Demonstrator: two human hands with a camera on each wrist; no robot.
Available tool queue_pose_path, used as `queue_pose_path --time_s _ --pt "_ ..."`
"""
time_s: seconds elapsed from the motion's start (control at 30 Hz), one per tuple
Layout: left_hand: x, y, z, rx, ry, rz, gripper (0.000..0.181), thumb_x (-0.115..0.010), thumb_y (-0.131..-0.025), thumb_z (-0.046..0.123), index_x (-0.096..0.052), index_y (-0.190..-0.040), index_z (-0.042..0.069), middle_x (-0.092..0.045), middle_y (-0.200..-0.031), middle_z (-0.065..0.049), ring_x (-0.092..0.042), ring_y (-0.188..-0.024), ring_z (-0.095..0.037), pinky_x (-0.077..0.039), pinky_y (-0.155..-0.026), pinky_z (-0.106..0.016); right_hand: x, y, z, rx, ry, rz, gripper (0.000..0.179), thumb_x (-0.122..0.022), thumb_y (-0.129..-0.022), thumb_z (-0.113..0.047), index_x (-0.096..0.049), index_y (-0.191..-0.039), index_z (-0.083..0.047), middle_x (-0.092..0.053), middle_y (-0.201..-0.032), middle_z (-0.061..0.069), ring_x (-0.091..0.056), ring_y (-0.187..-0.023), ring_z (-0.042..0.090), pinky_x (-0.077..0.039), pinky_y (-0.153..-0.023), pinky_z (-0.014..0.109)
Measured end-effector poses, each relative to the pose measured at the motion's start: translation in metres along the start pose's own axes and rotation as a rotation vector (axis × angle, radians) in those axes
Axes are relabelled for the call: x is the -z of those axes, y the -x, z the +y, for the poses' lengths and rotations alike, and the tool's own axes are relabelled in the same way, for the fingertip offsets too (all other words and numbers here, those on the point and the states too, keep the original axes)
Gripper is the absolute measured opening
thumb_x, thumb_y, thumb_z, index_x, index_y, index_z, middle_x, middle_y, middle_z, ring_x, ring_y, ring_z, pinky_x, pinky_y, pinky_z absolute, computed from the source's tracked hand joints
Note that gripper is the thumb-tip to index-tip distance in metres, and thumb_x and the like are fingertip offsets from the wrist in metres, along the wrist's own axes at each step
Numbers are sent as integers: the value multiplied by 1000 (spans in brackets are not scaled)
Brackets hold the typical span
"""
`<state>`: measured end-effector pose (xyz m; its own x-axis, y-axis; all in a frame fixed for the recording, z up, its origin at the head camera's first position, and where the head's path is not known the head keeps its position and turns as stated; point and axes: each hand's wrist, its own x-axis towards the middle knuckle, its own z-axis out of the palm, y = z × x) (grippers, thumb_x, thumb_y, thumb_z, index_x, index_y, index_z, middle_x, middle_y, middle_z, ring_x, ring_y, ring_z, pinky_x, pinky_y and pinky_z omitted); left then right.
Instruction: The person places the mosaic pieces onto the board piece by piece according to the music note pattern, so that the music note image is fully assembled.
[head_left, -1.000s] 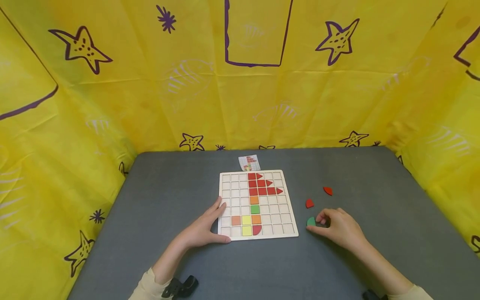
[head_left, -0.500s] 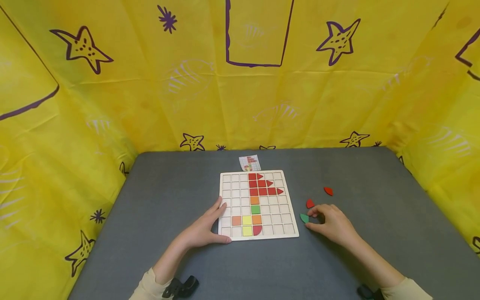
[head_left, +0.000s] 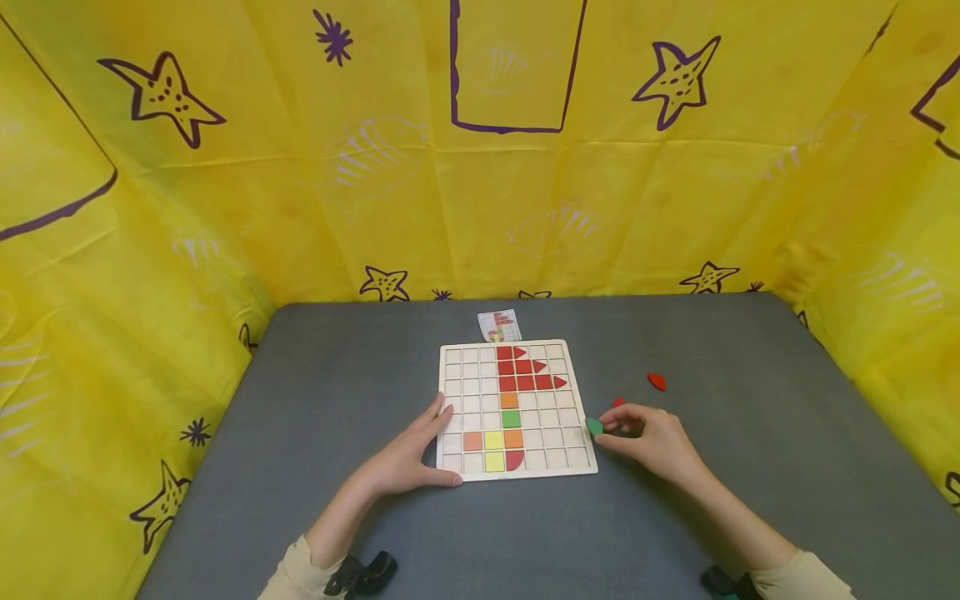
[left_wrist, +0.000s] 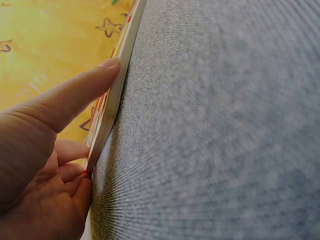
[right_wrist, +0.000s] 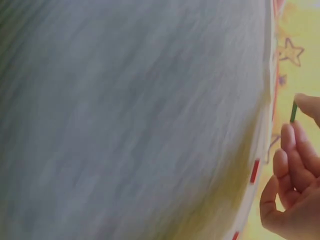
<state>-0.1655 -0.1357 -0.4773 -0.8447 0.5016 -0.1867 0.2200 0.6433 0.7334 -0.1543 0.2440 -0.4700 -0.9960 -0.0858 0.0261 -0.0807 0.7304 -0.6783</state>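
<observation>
The left hand (head_left: pixel 408 457) lies at the near left corner of the pale wooden grid board (head_left: pixel 516 407), fingers stretched flat along its left edge and thumb along the near edge; the left wrist view shows a straight finger pressed against the board's thin side, so this hand is open and steadying, holding nothing.

On the board, red square and triangle tiles (head_left: pixel 523 367) fill 3 stepped rows near the far edge. Below them run an orange tile (head_left: pixel 509 400) and a green square tile (head_left: pixel 510 418), then a row of orange, yellow, orange, and beneath it a yellow square beside a red quarter-round tile (head_left: pixel 513 459). A small printed pattern card (head_left: pixel 498 325) lies just beyond the far edge.

At the board's right edge, the right hand (head_left: pixel 651 440) pinches a small green quarter-round wooden piece (head_left: pixel 594 427) between thumb and fingertips, the piece just touching or hovering at the edge, which one I cannot tell. The right wrist view shows it edge-on as a thin green sliver.

Judging by this, the step in hand is carrying that piece to the board. The next move calls for turning it to suit an open cell and lowering it square.

To the right on the grey worktop (head_left: pixel 750 467), 1 red curved piece (head_left: pixel 618 402) peeks out beside the fingers and another (head_left: pixel 657 382) lies further off.
</observation>
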Motion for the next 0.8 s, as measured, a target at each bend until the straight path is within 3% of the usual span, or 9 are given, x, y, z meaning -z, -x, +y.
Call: queue_pose_path --time_s 0.47,0.8 --pt "-1 -1 0 -4 -4 -1 105 -81 -72 40 -20 -151 8 -2 -161 -9 -12 -146 -31 -24 -111 -53 -42 -12 -56 69 -191 -120 24 -83 -70 -39 -71 -88 -28 -67 -80 -9 -53 -72 12 -43 -60 23" --pt "1 -1 1 9 0 2 104 -81 -72 42 -22 -151 9 -2 -161 -9 -12 -146 -31 -23 -112 -54 -77 -19 -87 230 -175 -217 21 -83 -70 -37 -69 -85 -30 -65 -77 -12 -54 -76 11 -43 -67 24"
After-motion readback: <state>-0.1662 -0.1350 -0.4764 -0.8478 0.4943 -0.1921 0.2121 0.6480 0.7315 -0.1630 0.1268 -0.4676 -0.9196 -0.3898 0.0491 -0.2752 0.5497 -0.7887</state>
